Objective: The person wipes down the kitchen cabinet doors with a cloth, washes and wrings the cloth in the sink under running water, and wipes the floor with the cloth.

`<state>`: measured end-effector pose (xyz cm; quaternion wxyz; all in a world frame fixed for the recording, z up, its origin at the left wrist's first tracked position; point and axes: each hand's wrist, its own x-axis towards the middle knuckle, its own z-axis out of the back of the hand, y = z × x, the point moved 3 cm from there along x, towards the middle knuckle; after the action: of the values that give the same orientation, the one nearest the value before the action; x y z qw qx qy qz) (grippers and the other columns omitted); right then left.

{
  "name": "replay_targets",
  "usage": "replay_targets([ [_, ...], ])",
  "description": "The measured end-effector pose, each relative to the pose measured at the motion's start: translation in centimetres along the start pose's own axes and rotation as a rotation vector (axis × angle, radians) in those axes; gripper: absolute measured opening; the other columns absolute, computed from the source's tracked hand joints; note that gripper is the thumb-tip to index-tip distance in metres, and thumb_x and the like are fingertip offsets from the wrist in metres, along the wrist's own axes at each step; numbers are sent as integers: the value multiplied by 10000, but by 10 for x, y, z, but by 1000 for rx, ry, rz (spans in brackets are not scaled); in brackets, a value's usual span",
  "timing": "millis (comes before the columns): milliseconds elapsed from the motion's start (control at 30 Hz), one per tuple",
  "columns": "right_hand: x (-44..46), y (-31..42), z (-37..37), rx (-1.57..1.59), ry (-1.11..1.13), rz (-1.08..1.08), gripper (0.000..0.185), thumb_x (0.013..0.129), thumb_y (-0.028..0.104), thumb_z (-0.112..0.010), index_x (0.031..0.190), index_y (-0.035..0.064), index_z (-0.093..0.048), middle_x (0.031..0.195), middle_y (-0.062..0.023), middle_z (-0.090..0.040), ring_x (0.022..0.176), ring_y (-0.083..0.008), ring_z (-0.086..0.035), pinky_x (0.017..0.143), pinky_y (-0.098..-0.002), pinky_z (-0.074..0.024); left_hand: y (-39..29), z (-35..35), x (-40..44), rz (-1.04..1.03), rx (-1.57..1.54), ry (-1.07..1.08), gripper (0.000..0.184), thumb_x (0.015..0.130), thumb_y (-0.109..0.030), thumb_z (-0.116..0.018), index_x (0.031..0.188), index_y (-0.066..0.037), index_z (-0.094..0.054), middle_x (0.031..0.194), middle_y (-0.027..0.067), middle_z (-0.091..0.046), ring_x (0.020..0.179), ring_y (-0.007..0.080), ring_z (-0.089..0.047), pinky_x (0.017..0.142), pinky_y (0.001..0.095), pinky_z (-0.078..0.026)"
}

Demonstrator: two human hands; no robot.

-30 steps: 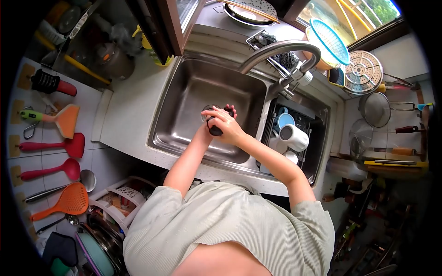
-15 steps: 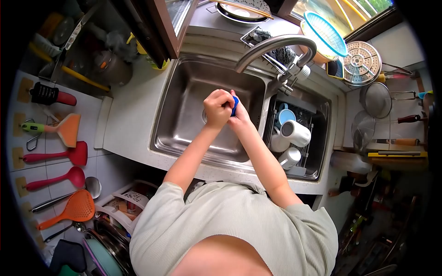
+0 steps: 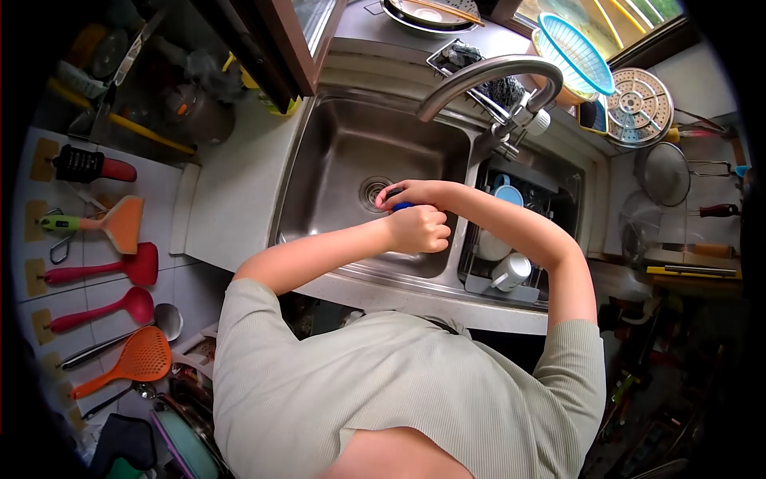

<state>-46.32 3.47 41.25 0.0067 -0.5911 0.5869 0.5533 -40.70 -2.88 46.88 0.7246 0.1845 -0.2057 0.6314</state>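
Observation:
My left hand [image 3: 421, 229] is curled into a fist over the near side of the left sink basin. What lies inside its fingers is hidden. Just beyond it, my right hand [image 3: 415, 194] reaches in from the right with bent fingers around a small blue object [image 3: 402, 206]. A dark part shows beside the blue, and the hands cover most of it, so its kind is unclear. Both hands are close together, the left fist against the blue object. Beneath them is the steel sink [image 3: 327, 180], its drain [image 3: 373, 191] just left of my fingers.
A curved faucet [image 3: 479, 73] arches over the sink divider. In the right basin, a rack holds a white mug [image 3: 511, 272] and a blue mug [image 3: 507, 191]. A blue basket [image 3: 576, 52] stands at the back right. Utensils such as a red spatula [image 3: 144, 263] hang at the left.
My hands have turned around each other: the right forearm now crosses above, and the left fist has moved right and nearer me. The elbows have spread outward. My view has shifted slightly.

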Motion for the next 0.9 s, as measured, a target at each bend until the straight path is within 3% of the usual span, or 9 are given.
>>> replay_targets([
  [100,21,0,18,-338,-280,2,100,826,190,-646,880,107,-659,811,37,-623,702,-68,-519,687,-236,-442,7,-22,-2,-76,85,110,123,582,-232,-580,530,-125,-548,612,5,-553,631,185,-587,570,321,-498],
  [200,13,29,21,-612,-466,65,286,821,348,-639,756,74,-688,714,-7,-639,643,-87,-518,634,-266,-450,25,-30,3,-190,158,343,120,615,-206,-609,548,-110,-579,677,22,-612,697,217,-628,611,348,-515],
  [233,15,32,25,-574,-484,105,324,771,372,-678,787,51,-713,737,-84,-671,658,-159,-590,668,-326,-493,30,-28,11,-216,116,529,94,655,-176,-630,642,-92,-669,745,56,-663,725,251,-637,614,373,-514],
  [333,20,32,33,-553,-526,77,349,782,339,-643,763,-6,-688,720,-125,-660,636,-184,-593,636,-347,-480,38,-37,19,-234,25,733,117,700,-162,-616,674,-68,-680,764,71,-669,747,271,-640,652,390,-514],
  [567,22,14,51,-568,-611,62,370,763,319,-606,748,-47,-657,695,-153,-634,623,-234,-581,635,-376,-468,42,-61,24,-145,-98,761,135,735,-148,-592,697,-58,-685,784,75,-668,793,276,-631,688,390,-508],
  [633,28,10,57,-555,-613,62,359,760,322,-609,768,-34,-664,718,-141,-641,615,-232,-576,632,-373,-466,43,-69,15,-248,-12,754,139,730,-160,-583,687,-69,-679,769,62,-662,796,256,-626,709,388,-501],
  [733,46,-4,70,-237,-528,206,313,757,314,-649,794,3,-658,757,-104,-649,608,-209,-581,610,-345,-478,42,-77,-13,-285,100,524,126,709,-171,-574,670,-93,-665,748,41,-647,807,221,-616,783,378,-481],
  [833,23,-9,61,532,-412,-126,239,755,278,-693,789,51,-631,769,-68,-648,639,-184,-602,620,-315,-513,46,-69,-28,-315,141,301,100,676,-184,-578,643,-117,-643,727,16,-629,807,199,-606,900,364,-432],
  [900,23,-14,57,701,-367,-83,219,757,251,-705,806,60,-612,780,-71,-650,677,-188,-618,645,-319,-537,47,-67,-37,-342,125,342,85,673,-191,-573,637,-126,-614,824,35,-639,917,221,-589,1014,360,-356],
])
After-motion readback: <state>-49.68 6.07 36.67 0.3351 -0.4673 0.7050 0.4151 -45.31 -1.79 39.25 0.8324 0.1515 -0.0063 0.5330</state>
